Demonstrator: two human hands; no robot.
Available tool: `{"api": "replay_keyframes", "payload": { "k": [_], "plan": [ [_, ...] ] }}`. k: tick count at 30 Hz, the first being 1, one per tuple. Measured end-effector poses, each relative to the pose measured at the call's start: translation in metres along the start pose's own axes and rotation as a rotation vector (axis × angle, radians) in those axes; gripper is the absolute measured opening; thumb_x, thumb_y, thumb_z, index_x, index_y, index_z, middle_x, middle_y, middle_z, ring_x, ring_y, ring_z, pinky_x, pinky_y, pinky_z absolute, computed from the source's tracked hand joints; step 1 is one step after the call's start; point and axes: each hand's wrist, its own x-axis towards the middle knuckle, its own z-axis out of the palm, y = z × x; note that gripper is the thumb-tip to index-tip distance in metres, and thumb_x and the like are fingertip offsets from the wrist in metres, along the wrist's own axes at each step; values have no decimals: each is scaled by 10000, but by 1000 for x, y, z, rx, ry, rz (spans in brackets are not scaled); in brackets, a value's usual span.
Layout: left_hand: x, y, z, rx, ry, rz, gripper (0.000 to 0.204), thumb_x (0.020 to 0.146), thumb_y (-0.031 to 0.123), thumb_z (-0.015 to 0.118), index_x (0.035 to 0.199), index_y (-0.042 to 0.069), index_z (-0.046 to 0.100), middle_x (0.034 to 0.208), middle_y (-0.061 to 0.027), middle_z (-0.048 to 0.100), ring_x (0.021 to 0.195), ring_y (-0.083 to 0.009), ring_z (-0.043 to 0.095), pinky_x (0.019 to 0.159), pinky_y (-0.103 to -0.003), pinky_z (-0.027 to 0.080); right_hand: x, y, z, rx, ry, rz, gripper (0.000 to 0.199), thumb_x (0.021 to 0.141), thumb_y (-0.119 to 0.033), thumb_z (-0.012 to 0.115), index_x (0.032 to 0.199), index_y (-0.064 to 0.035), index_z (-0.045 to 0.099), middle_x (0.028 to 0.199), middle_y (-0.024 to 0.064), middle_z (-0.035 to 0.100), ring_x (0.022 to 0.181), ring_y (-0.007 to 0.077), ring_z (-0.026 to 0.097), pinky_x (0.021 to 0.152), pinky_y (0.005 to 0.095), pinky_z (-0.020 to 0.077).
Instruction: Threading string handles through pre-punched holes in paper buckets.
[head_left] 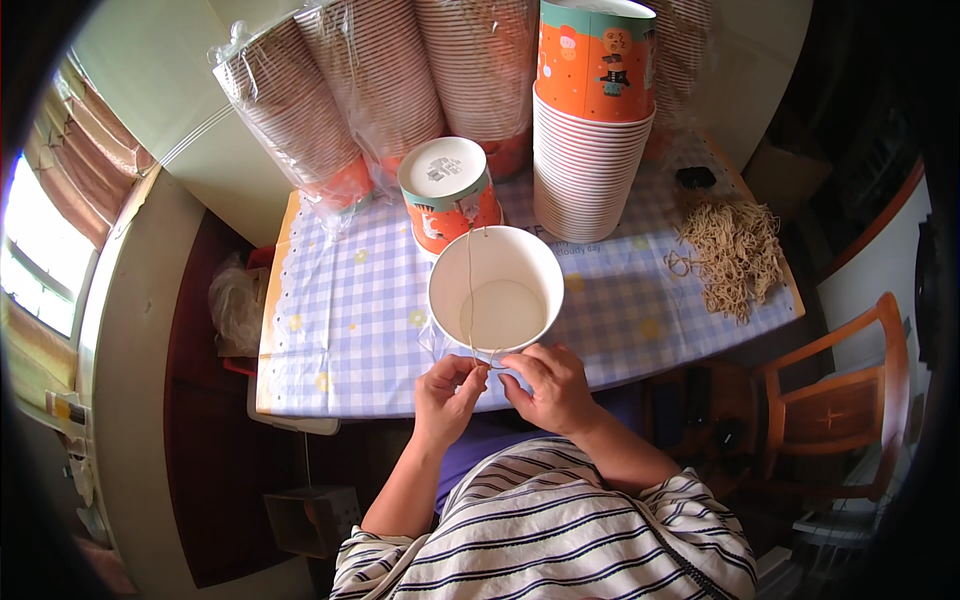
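An open white paper bucket (540, 285) stands at the table's near edge, mouth up. A thin tan string (470, 280) runs across its mouth from the far rim to the near rim. By the near rim, my left hand (448, 398) pinches the string between thumb and fingertips. My right hand (553, 390) is beside it, fingers curled at a small loop of the same string; its thumb stands slightly apart. Just behind the bucket, an upside-down orange and green paper bucket (455, 225) sits on the cloth.
A tall stack of paper buckets (590, 165) rises behind, with several plastic-wrapped stacks (370, 75) along the back. A heap of tan strings (735, 255) and a small black object (695, 178) lie at the right on the checked tablecloth (340, 300). A wooden chair (830, 400) stands at the right.
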Motion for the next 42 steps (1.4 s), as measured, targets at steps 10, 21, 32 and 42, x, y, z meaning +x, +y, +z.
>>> {"api": "replay_keyframes", "payload": {
  "k": [10,21,32,42],
  "plan": [
    [-1,-5,0,23,30,29,77,861,52,626,858,-25,623,753,-24,642,687,-57,572,638,-199,459,-5,2,10,-32,2,3,220,664,-29,714,826,-118,594,750,15,565,615,211,551,558,333,419],
    [-4,-10,4,37,61,75,83,877,60,621,865,-21,609,804,-35,629,724,-82,574,669,-212,470,-3,0,8,-82,3,18,202,662,-44,721,808,-121,606,731,4,548,608,213,546,554,339,416],
    [-6,3,-1,-143,136,181,44,846,0,611,822,9,576,818,-21,572,722,-78,494,670,-202,397,6,-8,-3,31,58,-56,378,629,-96,780,973,-121,625,871,25,584,719,206,568,619,327,428],
    [-10,8,0,-13,69,318,52,788,-9,637,792,9,589,842,-60,570,816,-145,515,759,-257,396,11,-9,5,68,10,-161,285,621,-59,746,868,-128,621,877,17,559,710,201,555,619,332,421]
  ]
}}
